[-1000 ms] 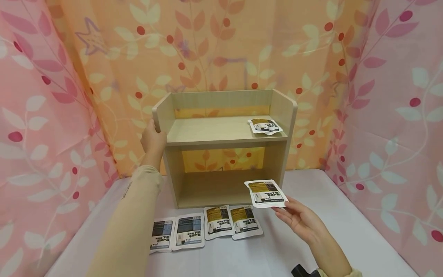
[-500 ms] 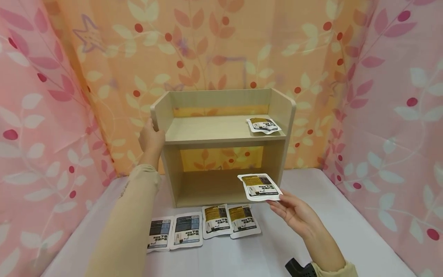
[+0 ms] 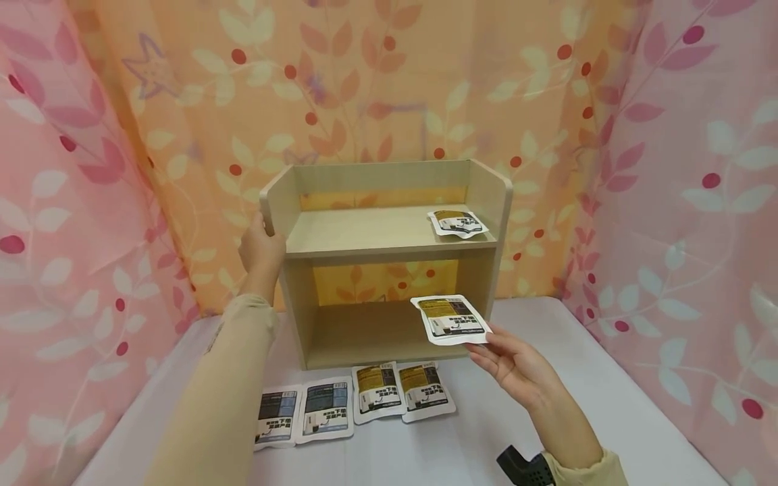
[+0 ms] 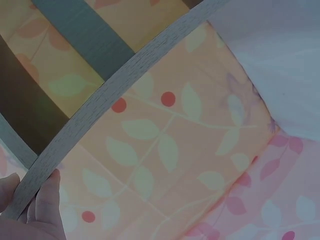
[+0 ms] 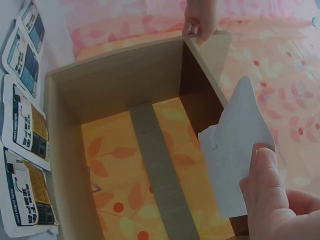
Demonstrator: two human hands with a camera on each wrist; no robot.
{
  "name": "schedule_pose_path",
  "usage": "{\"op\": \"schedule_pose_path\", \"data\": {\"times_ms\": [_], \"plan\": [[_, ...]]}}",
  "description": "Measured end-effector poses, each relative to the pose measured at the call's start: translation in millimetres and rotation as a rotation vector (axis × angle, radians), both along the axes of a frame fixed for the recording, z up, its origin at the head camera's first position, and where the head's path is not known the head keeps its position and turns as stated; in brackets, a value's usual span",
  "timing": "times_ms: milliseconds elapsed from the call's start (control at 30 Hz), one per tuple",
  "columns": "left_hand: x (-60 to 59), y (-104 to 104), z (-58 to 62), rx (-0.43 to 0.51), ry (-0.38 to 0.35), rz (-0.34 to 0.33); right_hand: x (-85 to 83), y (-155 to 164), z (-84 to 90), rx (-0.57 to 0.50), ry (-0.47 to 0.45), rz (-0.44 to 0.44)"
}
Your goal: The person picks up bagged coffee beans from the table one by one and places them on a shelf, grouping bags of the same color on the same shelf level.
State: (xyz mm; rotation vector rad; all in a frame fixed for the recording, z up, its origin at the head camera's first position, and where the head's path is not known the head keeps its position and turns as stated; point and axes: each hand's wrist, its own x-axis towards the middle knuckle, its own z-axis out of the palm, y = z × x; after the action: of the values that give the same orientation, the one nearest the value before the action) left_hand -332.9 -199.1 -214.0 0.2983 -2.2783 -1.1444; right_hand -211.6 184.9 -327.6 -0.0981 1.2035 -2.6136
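Note:
My left hand (image 3: 263,251) grips the left side panel of a light wooden two-tier shelf (image 3: 389,253); the left wrist view has thumb and fingers on either side of the panel edge (image 4: 100,105). In my right hand (image 3: 516,368) a white-edged pouch (image 3: 452,320) with a gold and black label is pinched at its right corner, held in front of the lower compartment. The right wrist view catches the pouch's plain white side (image 5: 240,145). Another gold-labelled pouch (image 3: 457,223) lies at the right end of the upper shelf.
Before the shelf, two gold-labelled pouches (image 3: 424,390) and two blue-labelled pouches (image 3: 325,408) lie in a row on the white tabletop (image 3: 389,459). My left sleeve partly covers the leftmost one. Patterned cloth (image 3: 365,81) hangs behind and at both sides.
My right hand has carried its pouch up and to the left, toward the shelf. The left hand keeps its hold on the side panel. The view has shifted slightly.

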Motion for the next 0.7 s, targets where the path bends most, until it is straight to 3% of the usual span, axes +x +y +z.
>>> {"op": "schedule_pose_path", "data": {"times_ms": [433,700], "plan": [[1.9,-1.9,1.0,-0.018,0.041,0.012,-2.8,-7.5,22.8,-0.047,0.042,0.024],[0.0,-3.2,-2.9,-0.014,0.03,0.013,-3.6,-13.2,36.4,-0.056,0.03,0.018]]}}
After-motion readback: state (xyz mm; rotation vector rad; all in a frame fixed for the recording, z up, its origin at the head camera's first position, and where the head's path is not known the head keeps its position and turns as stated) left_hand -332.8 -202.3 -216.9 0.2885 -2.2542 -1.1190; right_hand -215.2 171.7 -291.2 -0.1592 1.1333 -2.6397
